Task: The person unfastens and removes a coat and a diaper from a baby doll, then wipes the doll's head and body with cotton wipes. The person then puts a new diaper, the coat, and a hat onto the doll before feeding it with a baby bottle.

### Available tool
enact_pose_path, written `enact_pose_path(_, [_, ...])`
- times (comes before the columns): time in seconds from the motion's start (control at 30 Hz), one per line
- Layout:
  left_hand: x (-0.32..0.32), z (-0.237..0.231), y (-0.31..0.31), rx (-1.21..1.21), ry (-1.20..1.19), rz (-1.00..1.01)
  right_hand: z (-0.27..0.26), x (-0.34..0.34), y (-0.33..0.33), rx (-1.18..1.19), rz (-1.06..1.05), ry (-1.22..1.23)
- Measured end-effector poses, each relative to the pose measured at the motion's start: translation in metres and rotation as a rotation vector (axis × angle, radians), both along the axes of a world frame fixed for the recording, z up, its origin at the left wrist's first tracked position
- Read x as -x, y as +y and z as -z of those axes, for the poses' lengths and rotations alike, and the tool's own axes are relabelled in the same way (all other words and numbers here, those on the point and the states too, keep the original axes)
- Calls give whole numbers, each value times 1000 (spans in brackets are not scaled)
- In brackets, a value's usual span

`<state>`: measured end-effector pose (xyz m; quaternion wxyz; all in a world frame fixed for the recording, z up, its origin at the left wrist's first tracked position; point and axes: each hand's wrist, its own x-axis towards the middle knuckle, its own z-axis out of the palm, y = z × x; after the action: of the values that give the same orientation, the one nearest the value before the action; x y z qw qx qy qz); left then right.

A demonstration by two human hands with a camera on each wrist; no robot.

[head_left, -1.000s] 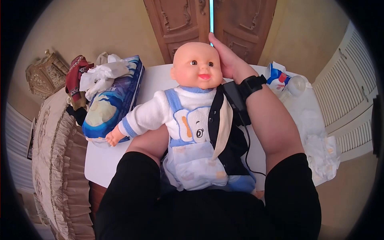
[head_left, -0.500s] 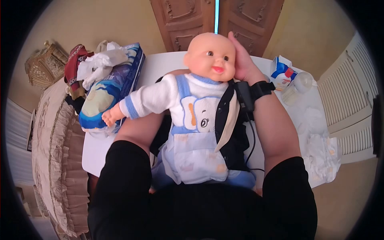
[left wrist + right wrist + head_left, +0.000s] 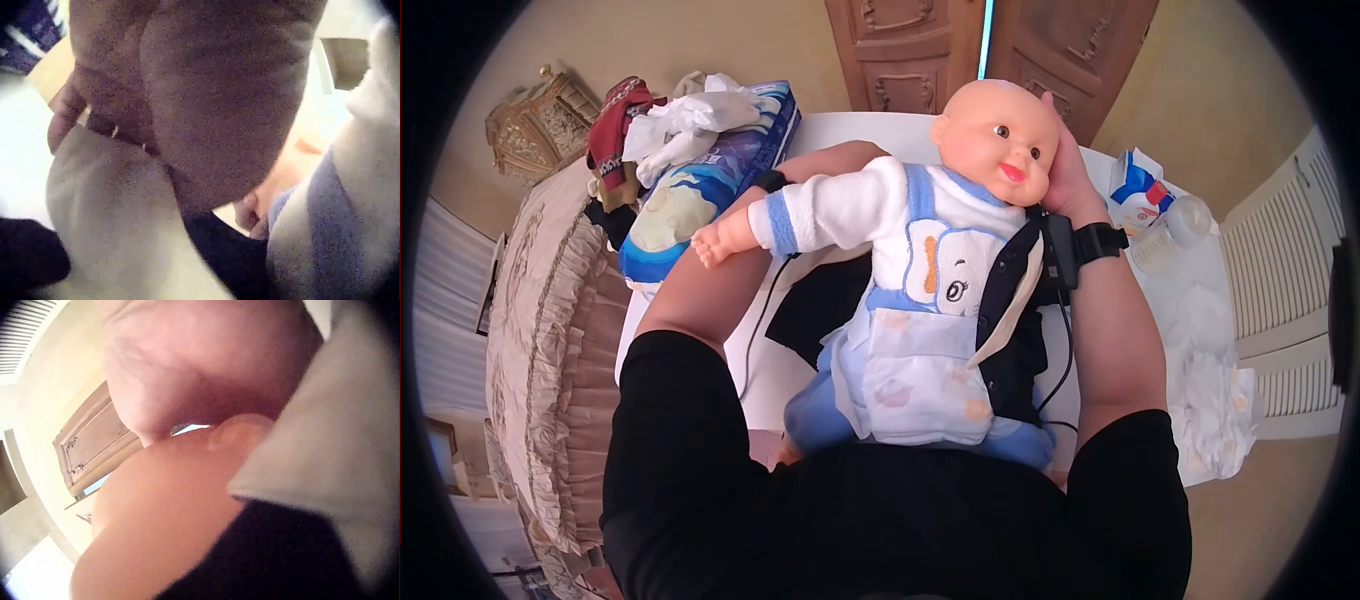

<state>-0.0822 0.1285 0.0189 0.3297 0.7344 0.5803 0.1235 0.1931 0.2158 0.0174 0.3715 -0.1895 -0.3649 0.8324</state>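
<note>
A baby doll (image 3: pixel 1000 135) in a white and blue outfit leans back on the white table, its head tilted right. My right hand (image 3: pixel 1075 190) lies along the side of its head, palm against it with the fingers extended; the right wrist view shows this palm (image 3: pixel 206 356) beside the doll's ear. A black vest (image 3: pixel 1010 290) with a beige lapel covers one side of the doll, and its other half hangs behind the back. Behind the doll's outstretched arm is my left hand (image 3: pixel 835 160); in the left wrist view its curled fingers (image 3: pixel 65 119) grip the vest's beige edge (image 3: pixel 119 187).
A blue diaper pack (image 3: pixel 700 200) with white cloths on top stands at the left. Toward the right are a blue-and-white pack (image 3: pixel 1138 195), a clear bottle (image 3: pixel 1170 235) and loose diapers (image 3: pixel 1210 410). A bed (image 3: pixel 540 350) borders the table's left, with cables running from both wrists.
My left hand has come out from behind the doll toward the left, spreading the vest's black cloth there. The doll has shifted right in view, my right hand staying at its head.
</note>
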Motion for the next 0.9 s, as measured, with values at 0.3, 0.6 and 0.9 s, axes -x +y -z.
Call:
enact_pose_path(0.3, [64, 20, -12, -512, -17, 437, 8, -5, 7, 12, -3, -7])
enact_pose_path(0.6, [25, 17, -72, 278, -1490, -348, 14, -6, 11, 26, -8, -31])
enact_pose_path(0.9, [32, 30, -99, 68, -1589, -342, 17, -6, 9, 19, -3, -67])
